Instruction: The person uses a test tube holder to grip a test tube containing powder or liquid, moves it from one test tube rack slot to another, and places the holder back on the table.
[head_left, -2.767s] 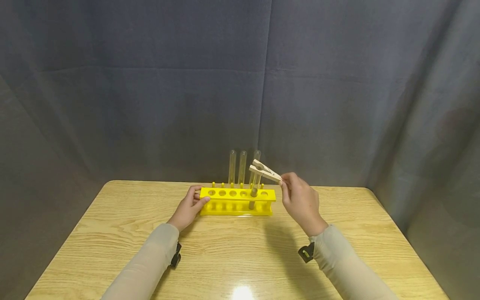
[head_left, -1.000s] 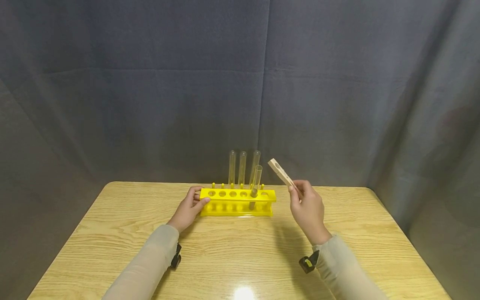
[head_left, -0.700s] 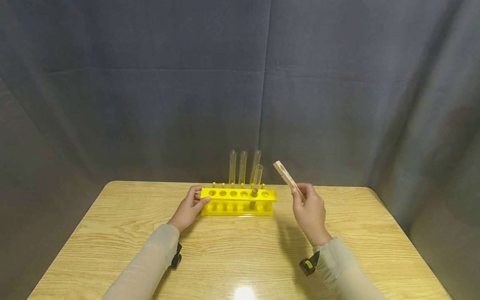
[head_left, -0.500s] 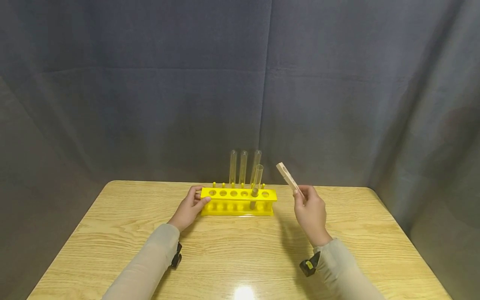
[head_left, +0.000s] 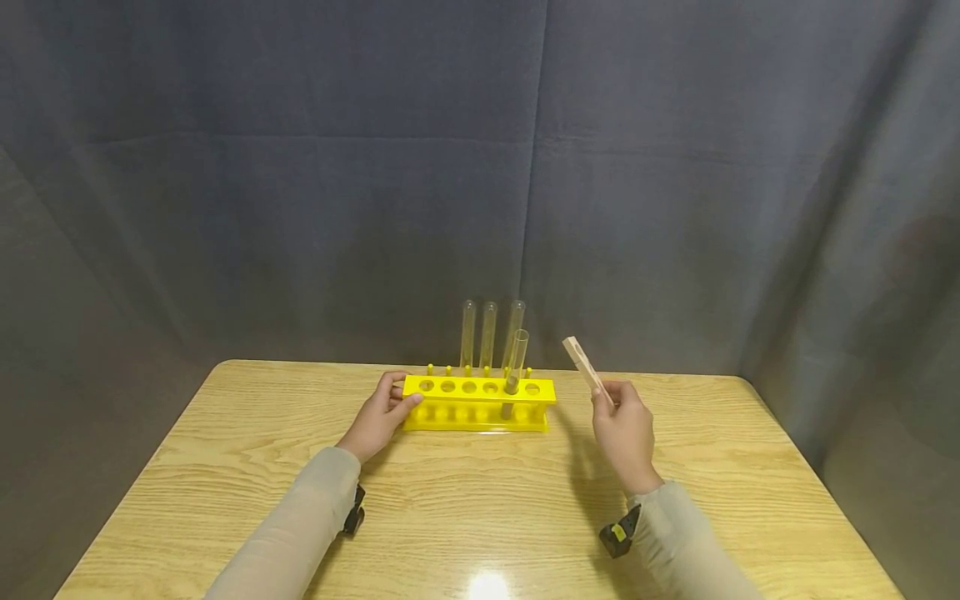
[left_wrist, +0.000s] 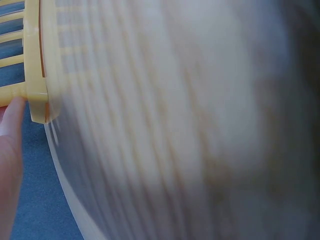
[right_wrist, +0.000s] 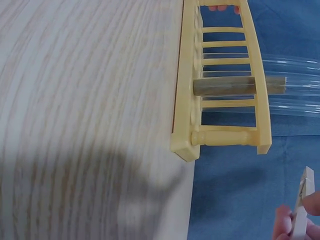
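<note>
A yellow test tube rack [head_left: 457,397] stands near the table's far edge. My left hand [head_left: 378,423] holds its left end, thumb on the front and fingers behind. One test tube [head_left: 519,348] stands upright in a hole toward the right end, its lower part filled with something grey-brown, which the right wrist view shows as a murky column [right_wrist: 225,86]. Three clear tubes [head_left: 489,333] sit upside down on the rear pegs. Right of the rack, my right hand [head_left: 626,433] pinches a wooden test tube clamp [head_left: 582,363] by its lower end; the jaws point up-left with nothing in them.
The rack stands on a wood-grain table [head_left: 450,500] whose back edge lies close behind it. A dark grey curtain [head_left: 337,208] hangs behind and at both sides. Each wrist carries a small black camera [head_left: 618,533].
The clamp has come off the test tube's top, its jaws closing. My right hand has moved right and down with it. The tube stays in the rack; my left hand keeps its hold.
</note>
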